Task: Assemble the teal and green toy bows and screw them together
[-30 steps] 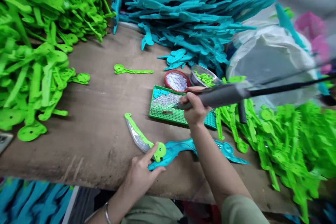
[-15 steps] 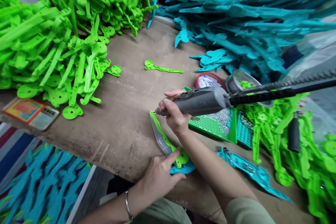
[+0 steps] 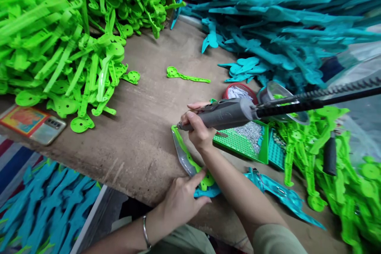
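Note:
A grey electric screwdriver (image 3: pixel 226 115) is gripped in my right hand (image 3: pixel 200 129), its tip at the upper end of a long lime-green plastic part (image 3: pixel 190 156). Along that part's left side runs a clear, blade-shaped piece (image 3: pixel 182 158), and blue plastic (image 3: pixel 208 191) shows beneath its lower end. My left hand (image 3: pixel 182 198) steadies this lower end, index finger pressed on the green part and thumb stretched along the blue edge. My right forearm partly hides the lower end.
Lime-green parts (image 3: pixel 59 55) heap up at the left, blue parts (image 3: pixel 268 24) at the back right. A green tray (image 3: pixel 235 143) of screws and a red basket (image 3: pixel 253 94) stand right of the screwdriver. A phone (image 3: pixel 32 123) lies at the left edge; a blue assembly (image 3: pixel 282 196) lies lower right.
The view has shifted slightly. Both hands keep their places on the parts, and the screwdriver tip stays at the upper end of the green part.

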`<state>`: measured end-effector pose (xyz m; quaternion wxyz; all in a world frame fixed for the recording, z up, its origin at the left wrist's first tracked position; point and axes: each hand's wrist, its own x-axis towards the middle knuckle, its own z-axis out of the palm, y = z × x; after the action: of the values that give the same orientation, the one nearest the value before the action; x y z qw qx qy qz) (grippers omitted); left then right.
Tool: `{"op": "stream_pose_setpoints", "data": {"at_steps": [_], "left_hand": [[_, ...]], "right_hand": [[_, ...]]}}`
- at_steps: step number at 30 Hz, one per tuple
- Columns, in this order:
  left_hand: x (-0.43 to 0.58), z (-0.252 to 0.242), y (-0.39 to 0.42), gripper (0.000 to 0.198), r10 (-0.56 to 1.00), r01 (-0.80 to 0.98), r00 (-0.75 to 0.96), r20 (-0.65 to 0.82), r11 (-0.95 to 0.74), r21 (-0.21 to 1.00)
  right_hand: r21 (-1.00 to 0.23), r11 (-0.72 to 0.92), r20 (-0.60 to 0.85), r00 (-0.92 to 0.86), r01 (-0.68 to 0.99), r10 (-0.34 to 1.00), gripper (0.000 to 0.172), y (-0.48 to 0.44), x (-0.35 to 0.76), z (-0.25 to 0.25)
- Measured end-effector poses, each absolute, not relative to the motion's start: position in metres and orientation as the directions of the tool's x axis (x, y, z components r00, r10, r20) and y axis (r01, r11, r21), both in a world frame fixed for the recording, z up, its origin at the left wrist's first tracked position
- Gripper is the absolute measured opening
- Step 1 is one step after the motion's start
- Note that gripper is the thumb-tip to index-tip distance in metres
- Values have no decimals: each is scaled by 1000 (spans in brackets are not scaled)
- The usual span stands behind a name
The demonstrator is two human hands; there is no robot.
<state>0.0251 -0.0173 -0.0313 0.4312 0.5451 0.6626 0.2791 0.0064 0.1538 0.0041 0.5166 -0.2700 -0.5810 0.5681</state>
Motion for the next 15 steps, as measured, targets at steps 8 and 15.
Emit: {"op": "stream_pose_setpoints", "data": {"at_steps": [8, 15], "left_hand": [[25, -30, -18, 80, 958, 517, -28, -286, 259, 816], [25, -32, -18, 82, 961, 476, -18, -274, 250, 843]], "right_hand": [[-933, 204, 298, -317, -297, 900, 22, 152, 2, 4], [-932, 224, 312, -317, -286, 896, 20, 155, 7, 2]]}}
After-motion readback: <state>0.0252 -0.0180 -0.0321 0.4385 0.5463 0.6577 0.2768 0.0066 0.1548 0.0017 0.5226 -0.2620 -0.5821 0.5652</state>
